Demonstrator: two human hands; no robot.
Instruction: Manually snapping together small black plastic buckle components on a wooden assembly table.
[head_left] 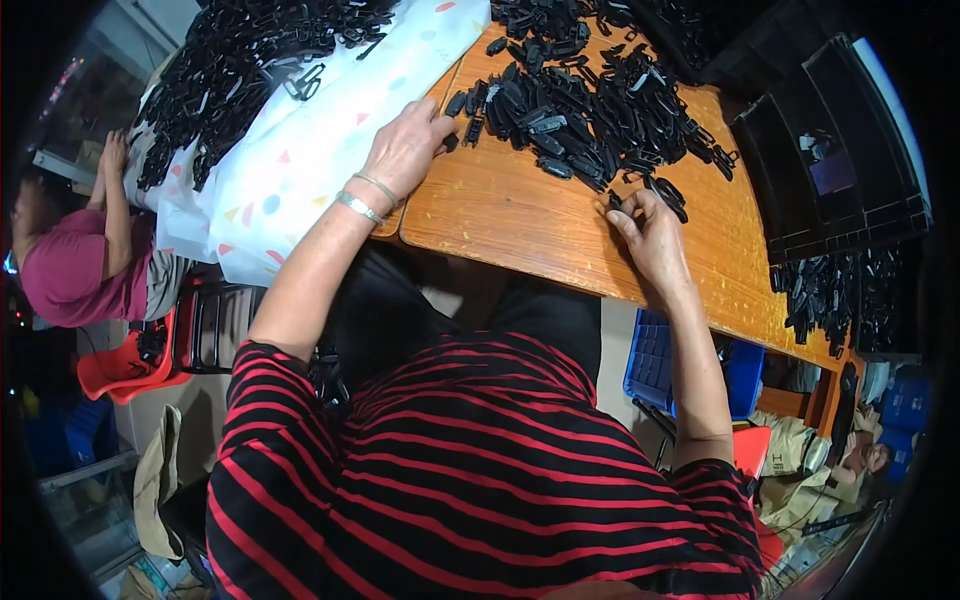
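My left hand rests palm down on the wooden table, with its fingertips touching small black plastic parts at the edge of a big heap of black plastic clips. A bracelet circles that wrist. My right hand lies on the table at the heap's near side, with its fingers pinching a small black plastic piece.
A white sheet with coloured shapes covers the table's left part, piled with more black clips. Black trays stand at the right, a blue crate sits below. A person in pink sits at the left.
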